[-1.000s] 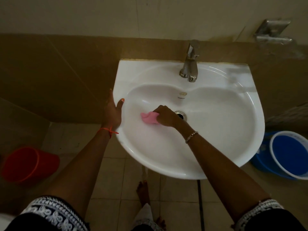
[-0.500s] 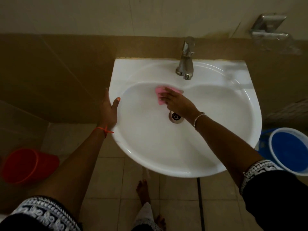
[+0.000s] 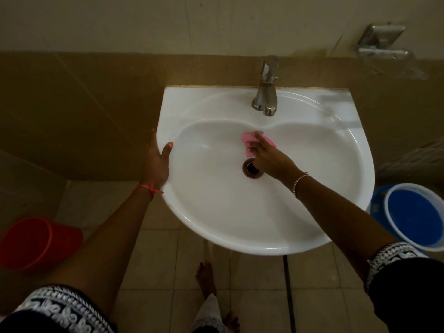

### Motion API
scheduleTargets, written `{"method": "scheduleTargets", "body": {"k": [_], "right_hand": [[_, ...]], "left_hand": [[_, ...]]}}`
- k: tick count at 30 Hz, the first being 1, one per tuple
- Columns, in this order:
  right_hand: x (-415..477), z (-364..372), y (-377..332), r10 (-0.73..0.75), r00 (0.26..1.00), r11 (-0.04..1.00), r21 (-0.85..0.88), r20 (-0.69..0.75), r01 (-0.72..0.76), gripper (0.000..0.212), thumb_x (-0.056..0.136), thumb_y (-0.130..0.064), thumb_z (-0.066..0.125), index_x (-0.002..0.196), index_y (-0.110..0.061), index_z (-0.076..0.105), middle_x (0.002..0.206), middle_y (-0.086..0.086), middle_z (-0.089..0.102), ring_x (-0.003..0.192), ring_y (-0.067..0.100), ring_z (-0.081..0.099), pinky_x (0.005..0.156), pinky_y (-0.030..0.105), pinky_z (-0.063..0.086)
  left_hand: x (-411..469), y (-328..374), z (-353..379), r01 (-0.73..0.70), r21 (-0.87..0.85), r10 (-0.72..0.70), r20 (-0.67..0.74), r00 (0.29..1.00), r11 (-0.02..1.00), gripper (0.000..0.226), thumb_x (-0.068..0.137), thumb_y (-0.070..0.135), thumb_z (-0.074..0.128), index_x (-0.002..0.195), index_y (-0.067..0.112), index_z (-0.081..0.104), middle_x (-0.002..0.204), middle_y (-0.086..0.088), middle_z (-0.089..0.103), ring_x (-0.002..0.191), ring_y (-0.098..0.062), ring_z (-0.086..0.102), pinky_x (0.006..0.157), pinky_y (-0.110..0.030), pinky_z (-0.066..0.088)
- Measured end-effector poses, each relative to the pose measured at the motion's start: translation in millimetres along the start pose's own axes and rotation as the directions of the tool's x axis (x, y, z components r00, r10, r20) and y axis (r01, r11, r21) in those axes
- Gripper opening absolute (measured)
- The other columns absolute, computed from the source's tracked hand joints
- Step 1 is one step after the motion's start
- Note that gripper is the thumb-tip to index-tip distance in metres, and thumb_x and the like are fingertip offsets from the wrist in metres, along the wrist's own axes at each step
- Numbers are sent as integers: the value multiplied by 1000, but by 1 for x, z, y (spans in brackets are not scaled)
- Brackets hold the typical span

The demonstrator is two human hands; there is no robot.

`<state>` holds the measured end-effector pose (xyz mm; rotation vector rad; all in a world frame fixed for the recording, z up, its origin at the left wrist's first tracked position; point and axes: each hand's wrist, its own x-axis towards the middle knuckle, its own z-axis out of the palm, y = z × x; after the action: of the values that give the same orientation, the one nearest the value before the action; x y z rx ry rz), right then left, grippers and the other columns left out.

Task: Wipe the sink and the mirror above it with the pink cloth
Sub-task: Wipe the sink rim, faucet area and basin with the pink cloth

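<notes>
White ceramic wall sink (image 3: pixel 216 212), beige tiled floor (image 3: pixel 156 255); right hand (image 3: pixel 266 157) presses folded pink cloth (image 3: pixel 249 140) w/ flat fingers; left hand (image 3: pixel 157 162) open, on rim.

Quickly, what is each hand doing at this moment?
Left hand: open, resting on the sink rim.
Right hand: pressing the cloth on the basin's back wall.

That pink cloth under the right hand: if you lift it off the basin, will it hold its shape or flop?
Probably flop: the pink cloth lies folded and creased under the right hand, following the curved wall of the sink. It looks thin, so likely light. On the glossy basin it should slide easily; whether it is wet cannot be told.
</notes>
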<state>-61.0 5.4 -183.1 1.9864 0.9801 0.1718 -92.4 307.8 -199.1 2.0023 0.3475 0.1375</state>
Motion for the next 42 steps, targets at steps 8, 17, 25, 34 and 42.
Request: {"method": "scheduleTargets", "body": {"k": [8,17,25,34,42], "right_hand": [[-52,30,28,317,947,780,555,45,-288,24,53,-6,82,75,-10,73,89,10,72,106,33,61,103,43,28],[-8,13,-11,368,654,-349,750,661,-561,35,89,-13,49,123,-12,58,114,20,64,106,36,58,90,40,49],[7,-8,-23,247,728,-189,769,640,-611,41,91,-10,46,131,-4,44,119,24,57,111,39,53,94,45,46],[23,-32,-63,115,882,38,885,457,-463,55,90,-5,41,142,-20,34,143,19,38,129,35,41,106,42,35],[11,-63,-62,-11,949,-182,932,315,-312,36,89,-22,56,125,-23,57,126,12,61,111,27,58,90,28,42]], "left_hand": [[0,1,5,-19,-34,20,6,1000,999,63,89,34,49,140,5,29,140,-20,45,126,-33,46,107,-52,37],[3,-4,5,-36,-19,37,18,999,999,63,90,35,48,141,4,27,139,-22,45,125,-35,46,106,-52,38],[4,-4,4,-30,-39,30,1,1000,999,75,82,49,47,139,5,29,138,-22,46,125,-36,47,105,-54,39],[4,-2,5,-56,-20,56,-8,998,998,69,85,42,47,138,1,31,138,-23,46,126,-35,46,106,-52,37],[2,7,4,-77,42,78,-16,997,996,59,91,28,48,137,-4,31,137,-26,46,126,-36,45,108,-49,35]]}}
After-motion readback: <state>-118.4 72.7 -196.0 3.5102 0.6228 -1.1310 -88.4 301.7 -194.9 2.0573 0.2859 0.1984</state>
